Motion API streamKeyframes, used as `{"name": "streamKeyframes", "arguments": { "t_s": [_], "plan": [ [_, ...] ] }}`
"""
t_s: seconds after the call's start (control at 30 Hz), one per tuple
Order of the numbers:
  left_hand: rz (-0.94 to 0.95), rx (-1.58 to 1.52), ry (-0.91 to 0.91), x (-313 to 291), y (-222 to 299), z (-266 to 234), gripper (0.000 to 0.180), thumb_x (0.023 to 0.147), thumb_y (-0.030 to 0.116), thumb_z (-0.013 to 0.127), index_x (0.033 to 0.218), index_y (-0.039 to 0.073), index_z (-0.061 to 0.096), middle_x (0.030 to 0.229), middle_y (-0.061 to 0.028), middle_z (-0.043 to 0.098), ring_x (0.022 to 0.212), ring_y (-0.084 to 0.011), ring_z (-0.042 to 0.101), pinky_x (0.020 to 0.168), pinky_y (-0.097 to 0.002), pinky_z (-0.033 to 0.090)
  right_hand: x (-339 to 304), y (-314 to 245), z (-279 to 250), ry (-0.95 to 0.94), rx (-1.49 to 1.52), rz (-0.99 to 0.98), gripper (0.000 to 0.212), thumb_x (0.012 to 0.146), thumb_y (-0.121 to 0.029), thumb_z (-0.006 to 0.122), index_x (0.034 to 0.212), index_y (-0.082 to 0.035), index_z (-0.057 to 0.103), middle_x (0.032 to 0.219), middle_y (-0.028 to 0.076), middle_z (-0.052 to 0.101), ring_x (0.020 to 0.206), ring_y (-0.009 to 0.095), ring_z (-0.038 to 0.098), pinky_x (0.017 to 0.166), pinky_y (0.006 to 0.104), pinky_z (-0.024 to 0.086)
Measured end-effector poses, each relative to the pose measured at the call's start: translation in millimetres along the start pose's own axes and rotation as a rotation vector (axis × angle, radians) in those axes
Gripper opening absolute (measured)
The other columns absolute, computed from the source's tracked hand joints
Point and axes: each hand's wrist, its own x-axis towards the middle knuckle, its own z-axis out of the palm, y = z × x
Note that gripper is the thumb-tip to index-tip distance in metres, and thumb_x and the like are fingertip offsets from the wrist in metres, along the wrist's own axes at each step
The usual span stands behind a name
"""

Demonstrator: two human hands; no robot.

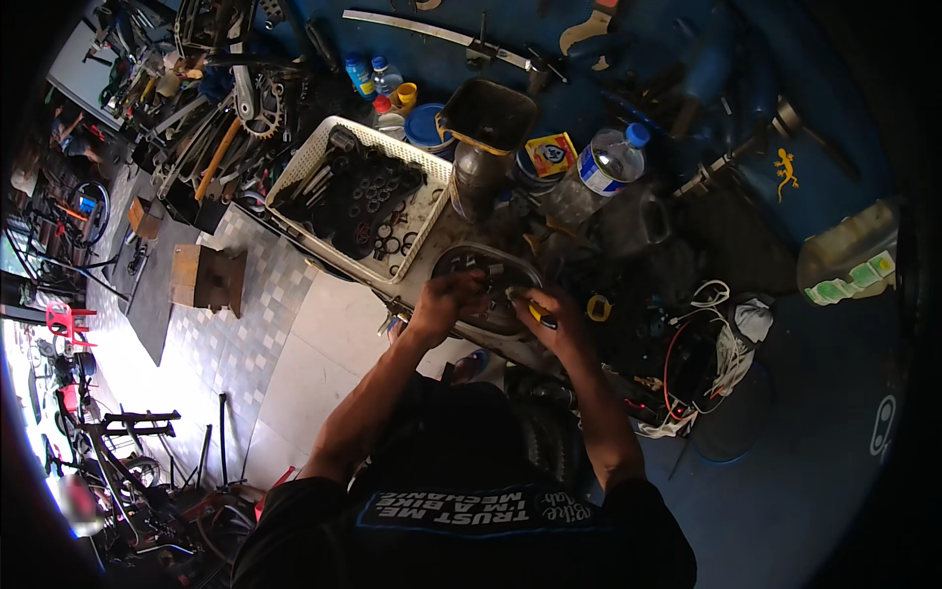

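My left hand (453, 300) is closed over a dark oval tub (461, 253); what its fingers hold, if anything, I cannot make out. At the tub's right side my right hand (557, 322) is closed around a tool with a yellow and black handle (539, 313), whose working end is too dark to tell. A small shiny metal piece (497, 268) shows between the two hands, over the tub. The tub sits near the front edge of a cluttered workbench, and its inside is mostly in shadow.
Left of the tub lies a white plastic basket (420, 240) of rings and small metal parts. Behind stand a dark cut-open container (481, 123), a large clear bottle (601, 172) and a blue-lidded tub (428, 126). White cables (728, 353) tangle at right; a cardboard box (208, 278) sits left.
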Motion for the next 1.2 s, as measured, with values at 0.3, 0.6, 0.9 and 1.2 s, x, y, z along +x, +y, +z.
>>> {"name": "streamKeyframes", "arguments": {
  "t_s": [0.3,0.6,0.9,1.2],
  "plan": [
    [0.407,0.89,0.124,12,2,6,0.038,0.089,0.013,0.078,0.126,0.006,0.073,0.106,-0.0169,0.08,0.1,-0.0253,0.078,0.085,-0.0362,0.059,28,-38,17,-0.038,0.374,0.357,0.03,0.102,-0.031,0.072,0.112,-0.003,0.075,0.09,0.009,0.077,0.082,0.018,0.075,0.073,0.0318,0.056],
    [0.423,0.867,0.077,10,18,6,0.038,0.09,0.016,0.08,0.124,0.002,0.072,0.11,-0.0164,0.08,0.107,-0.0244,0.077,0.089,-0.0349,0.059,15,-19,42,0.166,0.699,0.704,0.033,0.105,-0.039,0.069,0.101,-0.006,0.068,0.083,0.005,0.075,0.069,0.008,0.067,0.058,0.0235,0.049],
    [0.528,0.816,0.043,12,22,4,0.032,0.09,0.007,0.077,0.122,0.006,0.073,0.106,-0.0111,0.081,0.099,-0.0158,0.077,0.083,-0.0311,0.059,7,-5,27,0.115,0.404,0.528,0.029,0.1,-0.03,0.076,0.099,-0.002,0.073,0.08,0.003,0.073,0.074,0.011,0.067,0.068,0.0283,0.052],
    [0.39,0.928,0.097,12,23,7,0.027,0.091,0.005,0.075,0.118,0.008,0.077,0.096,-0.0126,0.08,0.087,-0.0165,0.077,0.078,-0.0325,0.058,33,-59,-3,-0.075,0.415,0.396,0.026,0.099,-0.02,0.078,0.118,-0.002,0.076,0.096,0.007,0.076,0.086,0.009,0.071,0.076,0.0246,0.056]
  ]
}}
